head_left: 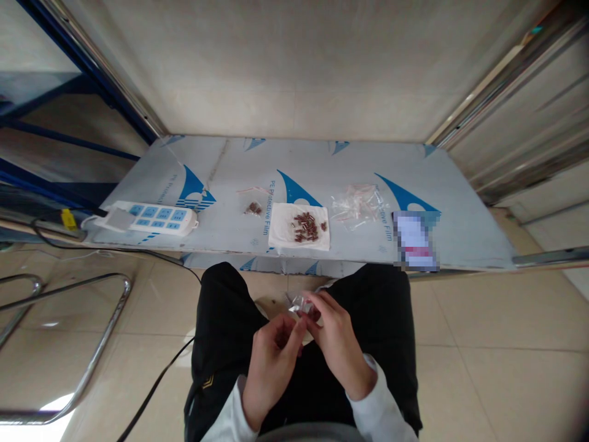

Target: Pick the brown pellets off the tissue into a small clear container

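Note:
Over my lap, my left hand (275, 351) and my right hand (335, 331) meet at a small clear plastic bag (298, 302). My right hand pinches the bag, and some dark reddish content shows by its fingers. The fingers of my left hand are curled in, with thumb and forefinger touching the bag's near edge; whatever lies inside the curl is mostly hidden. On the table ahead, many small brown cylindrical pieces (306, 227) lie on a white paper sheet (281, 232). Left of it rests a clear zip bag (260, 197) holding a few brown pieces.
A pile of clear plastic bags (359, 205) sits right of the paper, with a pixelated phone (414, 240) at the front edge. A white power strip (156, 218) lies at the left. The film-covered table (221, 166) backs onto a wall; a metal chair frame (108, 334) stands left.

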`<state>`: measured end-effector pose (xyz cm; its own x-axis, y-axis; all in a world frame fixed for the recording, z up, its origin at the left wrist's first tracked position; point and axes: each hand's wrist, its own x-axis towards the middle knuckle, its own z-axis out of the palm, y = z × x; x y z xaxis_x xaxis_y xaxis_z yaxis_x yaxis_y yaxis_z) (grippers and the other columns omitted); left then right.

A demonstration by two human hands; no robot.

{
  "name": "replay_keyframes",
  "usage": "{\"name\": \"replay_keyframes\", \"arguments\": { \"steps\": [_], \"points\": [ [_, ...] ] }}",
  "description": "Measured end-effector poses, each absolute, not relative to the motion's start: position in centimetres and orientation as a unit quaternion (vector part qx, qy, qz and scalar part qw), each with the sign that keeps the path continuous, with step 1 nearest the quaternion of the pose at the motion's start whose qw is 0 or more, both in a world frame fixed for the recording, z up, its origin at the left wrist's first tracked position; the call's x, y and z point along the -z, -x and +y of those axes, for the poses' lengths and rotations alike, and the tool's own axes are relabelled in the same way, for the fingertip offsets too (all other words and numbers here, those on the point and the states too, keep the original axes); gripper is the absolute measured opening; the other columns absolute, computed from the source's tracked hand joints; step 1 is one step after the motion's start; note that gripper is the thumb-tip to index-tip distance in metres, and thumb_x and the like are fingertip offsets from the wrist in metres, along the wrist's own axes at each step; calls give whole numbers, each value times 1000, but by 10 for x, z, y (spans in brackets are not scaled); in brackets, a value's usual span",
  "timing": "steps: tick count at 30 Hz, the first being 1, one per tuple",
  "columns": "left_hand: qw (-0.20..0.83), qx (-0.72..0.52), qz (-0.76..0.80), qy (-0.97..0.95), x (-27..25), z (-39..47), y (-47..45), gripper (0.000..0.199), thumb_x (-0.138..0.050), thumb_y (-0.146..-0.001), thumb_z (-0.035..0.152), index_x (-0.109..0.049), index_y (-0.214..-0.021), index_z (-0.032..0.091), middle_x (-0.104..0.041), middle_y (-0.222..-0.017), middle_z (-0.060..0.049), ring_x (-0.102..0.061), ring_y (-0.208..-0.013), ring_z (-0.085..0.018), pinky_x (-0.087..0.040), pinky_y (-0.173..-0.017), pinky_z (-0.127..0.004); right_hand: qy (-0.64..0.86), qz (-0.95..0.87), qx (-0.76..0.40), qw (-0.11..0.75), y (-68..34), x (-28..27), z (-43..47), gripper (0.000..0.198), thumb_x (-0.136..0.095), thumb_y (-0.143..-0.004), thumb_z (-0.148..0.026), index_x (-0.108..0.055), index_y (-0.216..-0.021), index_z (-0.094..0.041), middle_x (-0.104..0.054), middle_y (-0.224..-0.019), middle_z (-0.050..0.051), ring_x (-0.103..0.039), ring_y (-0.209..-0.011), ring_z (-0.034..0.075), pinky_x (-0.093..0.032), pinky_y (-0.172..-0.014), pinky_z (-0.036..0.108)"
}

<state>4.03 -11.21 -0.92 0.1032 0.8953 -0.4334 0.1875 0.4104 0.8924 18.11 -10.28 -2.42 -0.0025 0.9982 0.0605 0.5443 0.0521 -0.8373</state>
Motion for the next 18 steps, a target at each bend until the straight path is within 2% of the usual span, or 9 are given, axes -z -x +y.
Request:
{"name": "replay_keyframes", "arguments": {
  "steps": [2,3,6,8,9,11,13,16,18],
  "points": [
    [628,-330,580,-400,18,-119,-44,43,-64,-83,53,-60,-63,16,-53,-51,1,-47,-48,-9,-36,-49,-21,618,-591,-339,393,-180,22,-97,30,-67,-80,-13,-69,-109,-22,-71,-92,6,-67,-79,20,-58,-71,32],
    [652,-358,559,-367,22,-120,-46,43,-65,-81,56,-62,-66,15,-56,-54,0,-50,-51,-10,-39,-52,-22,620,-565,-357,410,-179,19,-95,28,-69,-80,-17,-70,-107,-22,-71,-91,5,-67,-77,20,-58,-71,31],
    [714,-469,467,-229,24,-107,-57,53,-68,-73,65,-68,-95,17,-71,-92,-9,-67,-84,-21,-52,-72,-29,608,-491,-438,444,-173,12,-91,28,-69,-80,-25,-70,-107,-20,-74,-93,7,-68,-77,20,-58,-72,31],
    [717,-535,431,-121,19,-84,-66,61,-68,-71,68,-66,-108,20,-68,-117,-12,-65,-107,-27,-54,-85,-36,593,-459,-480,455,-168,8,-85,29,-69,-81,-29,-70,-107,-17,-75,-93,9,-69,-77,21,-58,-73,33],
    [704,-560,430,-73,15,-69,-69,55,-66,-74,65,-65,-108,22,-66,-123,-11,-63,-113,-27,-54,-89,-36,589,-450,-490,458,-165,7,-80,29,-68,-81,-32,-70,-106,-17,-75,-92,9,-70,-77,22,-58,-72,33],
    [671,-607,425,-30,10,-35,-74,38,-62,-83,55,-64,-104,23,-66,-124,-8,-63,-116,-22,-53,-94,-33,590,-449,-489,461,-162,6,-64,31,-67,-82,-36,-70,-106,-17,-76,-90,9,-70,-74,22,-58,-69,33],
    [655,-633,409,-47,8,-1,-77,24,-63,-85,42,-63,-96,21,-69,-112,-5,-66,-109,-17,-52,-94,-28,595,-458,-468,466,-161,5,-43,31,-63,-85,-40,-70,-105,-17,-76,-91,9,-70,-74,21,-57,-68,32],
    [621,-672,393,-93,15,50,-82,15,-63,-84,34,-61,-86,19,-70,-93,-4,-69,-93,-13,-52,-91,-25,613,-475,-407,483,-167,2,-11,35,-60,-86,-44,-69,-106,-16,-74,-104,11,-69,-78,20,-55,-70,31],
    [575,-708,391,-123,23,81,-88,15,-62,-84,33,-59,-84,18,-69,-88,-4,-69,-88,-13,-52,-91,-28,630,-464,-368,502,-175,3,0,38,-59,-87,-45,-67,-111,-16,-72,-113,13,-68,-82,21,-55,-70,31]
  ]
}}
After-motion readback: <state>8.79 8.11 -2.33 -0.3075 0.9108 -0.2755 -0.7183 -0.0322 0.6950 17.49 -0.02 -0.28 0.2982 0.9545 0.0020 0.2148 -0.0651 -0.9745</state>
